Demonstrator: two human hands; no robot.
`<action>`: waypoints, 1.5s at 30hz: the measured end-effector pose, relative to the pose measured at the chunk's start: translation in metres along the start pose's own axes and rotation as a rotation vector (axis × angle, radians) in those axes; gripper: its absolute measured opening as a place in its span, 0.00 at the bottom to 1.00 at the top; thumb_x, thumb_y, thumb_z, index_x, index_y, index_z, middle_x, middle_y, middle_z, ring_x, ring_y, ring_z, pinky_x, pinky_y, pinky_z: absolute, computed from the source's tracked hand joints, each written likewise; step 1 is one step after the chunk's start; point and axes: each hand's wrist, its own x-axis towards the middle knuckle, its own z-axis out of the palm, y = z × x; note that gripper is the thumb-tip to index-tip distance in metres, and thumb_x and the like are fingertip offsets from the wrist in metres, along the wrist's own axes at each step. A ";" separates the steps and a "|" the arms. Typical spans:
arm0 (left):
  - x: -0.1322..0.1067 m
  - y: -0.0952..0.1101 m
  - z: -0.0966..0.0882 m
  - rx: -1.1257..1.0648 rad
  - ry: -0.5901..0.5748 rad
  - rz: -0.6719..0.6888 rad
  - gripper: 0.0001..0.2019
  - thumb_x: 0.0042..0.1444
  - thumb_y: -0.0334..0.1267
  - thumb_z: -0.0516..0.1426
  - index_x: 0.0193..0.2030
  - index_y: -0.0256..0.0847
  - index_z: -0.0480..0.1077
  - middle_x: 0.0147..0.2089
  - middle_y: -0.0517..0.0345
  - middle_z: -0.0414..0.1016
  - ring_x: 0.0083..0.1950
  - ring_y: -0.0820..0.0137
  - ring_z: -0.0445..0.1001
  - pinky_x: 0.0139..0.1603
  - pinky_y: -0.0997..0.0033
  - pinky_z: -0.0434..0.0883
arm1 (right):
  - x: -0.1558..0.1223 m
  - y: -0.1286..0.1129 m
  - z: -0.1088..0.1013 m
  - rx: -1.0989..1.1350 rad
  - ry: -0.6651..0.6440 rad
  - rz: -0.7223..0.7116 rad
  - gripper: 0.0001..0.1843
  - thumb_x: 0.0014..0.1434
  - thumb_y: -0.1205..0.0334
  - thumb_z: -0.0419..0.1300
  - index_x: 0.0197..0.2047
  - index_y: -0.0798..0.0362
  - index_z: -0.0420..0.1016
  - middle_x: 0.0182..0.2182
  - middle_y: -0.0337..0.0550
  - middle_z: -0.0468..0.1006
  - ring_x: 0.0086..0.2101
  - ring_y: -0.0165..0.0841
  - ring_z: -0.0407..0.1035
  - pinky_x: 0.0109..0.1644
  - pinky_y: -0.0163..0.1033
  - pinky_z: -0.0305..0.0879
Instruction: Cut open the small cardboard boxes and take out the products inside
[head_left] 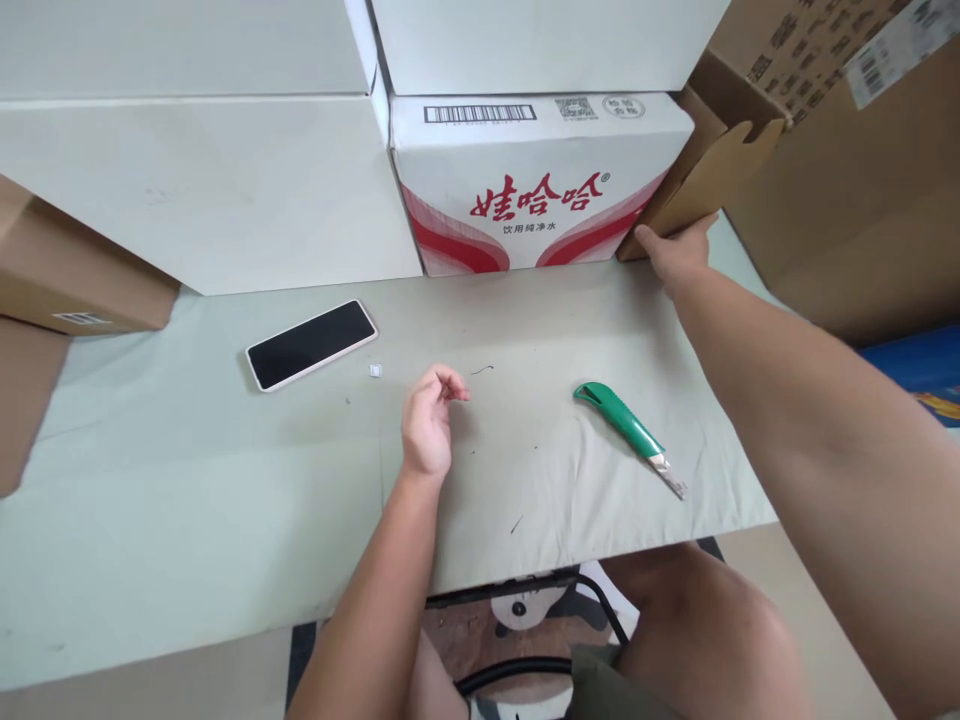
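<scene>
My right hand reaches to the far right of the table and grips the lower front of a brown cardboard box. Its thumb is on the left side, and the other fingertips are partly hidden. Near the middle of the table, my left hand rests on its edge, loosely curled with nothing visible in it. A green utility knife lies between my arms, its metal blade out towards the front edge. To the left of my left hand are a small white piece and a phone with a dark screen.
Behind the phone stand large white boxes. A white and red carton with Chinese lettering is beside the brown box. More cardboard stands at the left. A pale green cloth covers the table, with small dark scraps on it.
</scene>
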 end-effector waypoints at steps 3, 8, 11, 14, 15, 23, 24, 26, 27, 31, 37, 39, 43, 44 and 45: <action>0.001 0.001 -0.002 0.018 -0.012 -0.005 0.16 0.52 0.52 0.57 0.24 0.42 0.70 0.27 0.55 0.67 0.32 0.66 0.66 0.37 0.65 0.65 | 0.009 -0.004 0.007 0.029 -0.083 -0.036 0.46 0.64 0.67 0.64 0.78 0.58 0.46 0.72 0.63 0.65 0.68 0.35 0.66 0.72 0.43 0.61; -0.001 0.006 -0.004 0.036 -0.023 -0.014 0.16 0.53 0.52 0.56 0.25 0.42 0.70 0.28 0.54 0.67 0.33 0.65 0.66 0.37 0.64 0.65 | -0.001 -0.001 0.008 0.049 -0.240 -0.070 0.40 0.62 0.74 0.57 0.75 0.49 0.56 0.77 0.52 0.61 0.74 0.27 0.57 0.75 0.40 0.59; -0.003 0.009 -0.004 -0.017 -0.028 -0.015 0.16 0.54 0.52 0.56 0.25 0.42 0.71 0.28 0.55 0.68 0.32 0.66 0.66 0.37 0.65 0.66 | -0.020 0.004 -0.001 -0.006 -0.232 -0.058 0.39 0.61 0.69 0.59 0.75 0.54 0.58 0.77 0.62 0.59 0.75 0.36 0.57 0.77 0.46 0.57; -0.006 0.014 -0.008 -0.064 -0.034 0.001 0.17 0.57 0.53 0.57 0.26 0.42 0.71 0.28 0.56 0.69 0.32 0.68 0.67 0.37 0.67 0.67 | -0.049 0.007 -0.012 -0.079 -0.208 -0.106 0.35 0.59 0.66 0.59 0.70 0.54 0.64 0.73 0.62 0.65 0.74 0.43 0.60 0.76 0.53 0.58; -0.007 0.016 -0.009 -0.067 -0.025 0.012 0.18 0.59 0.53 0.57 0.26 0.42 0.71 0.28 0.56 0.69 0.32 0.68 0.68 0.37 0.67 0.67 | -0.061 0.007 -0.016 -0.112 -0.203 -0.143 0.33 0.57 0.66 0.58 0.67 0.52 0.66 0.71 0.61 0.68 0.72 0.44 0.63 0.75 0.54 0.59; -0.023 0.047 -0.039 -0.107 0.116 0.088 0.32 0.65 0.67 0.59 0.22 0.41 0.68 0.24 0.59 0.67 0.28 0.72 0.65 0.34 0.69 0.64 | -0.157 -0.042 -0.008 -0.369 -0.206 -0.510 0.07 0.50 0.61 0.59 0.35 0.43 0.68 0.37 0.52 0.76 0.40 0.47 0.69 0.56 0.59 0.64; -0.025 0.052 -0.044 -0.122 0.133 0.089 0.33 0.64 0.68 0.59 0.22 0.41 0.68 0.23 0.59 0.66 0.28 0.72 0.65 0.33 0.69 0.63 | -0.167 -0.055 0.000 -0.384 -0.216 -0.565 0.06 0.50 0.61 0.59 0.34 0.43 0.68 0.35 0.50 0.74 0.39 0.46 0.67 0.55 0.59 0.63; -0.028 0.061 -0.056 -0.166 0.170 0.090 0.32 0.65 0.67 0.58 0.23 0.41 0.68 0.22 0.61 0.64 0.26 0.73 0.63 0.30 0.69 0.60 | -0.187 -0.084 0.023 -0.400 -0.241 -0.674 0.04 0.51 0.62 0.58 0.33 0.44 0.68 0.33 0.48 0.72 0.38 0.45 0.66 0.53 0.57 0.63; -0.029 0.066 -0.062 -0.197 0.190 0.090 0.29 0.67 0.64 0.58 0.25 0.41 0.68 0.22 0.62 0.63 0.25 0.73 0.62 0.29 0.70 0.59 | -0.197 -0.099 0.038 -0.402 -0.258 -0.727 0.04 0.52 0.62 0.58 0.33 0.45 0.69 0.33 0.48 0.71 0.39 0.45 0.66 0.52 0.55 0.63; -0.033 0.086 -0.095 -0.306 0.305 0.073 0.13 0.73 0.38 0.52 0.35 0.41 0.70 0.25 0.65 0.62 0.23 0.75 0.59 0.27 0.71 0.57 | -0.245 -0.158 0.114 -0.370 -0.364 -0.946 0.06 0.54 0.62 0.59 0.37 0.47 0.74 0.34 0.46 0.73 0.39 0.42 0.70 0.48 0.49 0.67; -0.039 0.107 -0.140 -0.442 0.540 0.043 0.14 0.50 0.16 0.49 0.32 0.40 0.66 0.29 0.63 0.63 0.26 0.78 0.59 0.30 0.73 0.57 | -0.373 -0.267 0.255 -0.181 -0.619 -1.402 0.14 0.59 0.67 0.58 0.48 0.47 0.76 0.45 0.49 0.76 0.46 0.42 0.72 0.54 0.51 0.72; -0.041 0.112 -0.151 -0.496 0.559 0.001 0.13 0.49 0.17 0.49 0.29 0.40 0.63 0.27 0.63 0.61 0.27 0.76 0.59 0.32 0.72 0.57 | -0.428 -0.303 0.292 -0.119 -0.682 -1.507 0.15 0.61 0.65 0.59 0.51 0.46 0.74 0.50 0.49 0.74 0.52 0.44 0.71 0.56 0.52 0.72; -0.046 0.121 -0.167 -0.538 0.563 -0.137 0.11 0.50 0.21 0.54 0.27 0.41 0.58 0.26 0.63 0.58 0.28 0.74 0.57 0.32 0.69 0.54 | -0.516 -0.351 0.337 -0.019 -0.713 -1.624 0.18 0.65 0.47 0.63 0.53 0.46 0.69 0.53 0.48 0.72 0.56 0.47 0.69 0.54 0.52 0.73; -0.047 0.123 -0.170 -0.551 0.558 -0.163 0.12 0.50 0.21 0.55 0.27 0.42 0.57 0.26 0.63 0.57 0.29 0.74 0.57 0.32 0.68 0.54 | -0.529 -0.357 0.343 -0.010 -0.714 -1.633 0.19 0.64 0.45 0.64 0.52 0.47 0.69 0.53 0.48 0.72 0.56 0.48 0.68 0.54 0.52 0.74; -0.047 0.124 -0.174 -0.566 0.553 -0.174 0.12 0.51 0.22 0.55 0.27 0.42 0.56 0.26 0.64 0.56 0.29 0.74 0.56 0.33 0.68 0.53 | -0.539 -0.362 0.346 -0.018 -0.714 -1.629 0.20 0.64 0.44 0.64 0.51 0.47 0.69 0.53 0.48 0.71 0.56 0.48 0.68 0.53 0.52 0.74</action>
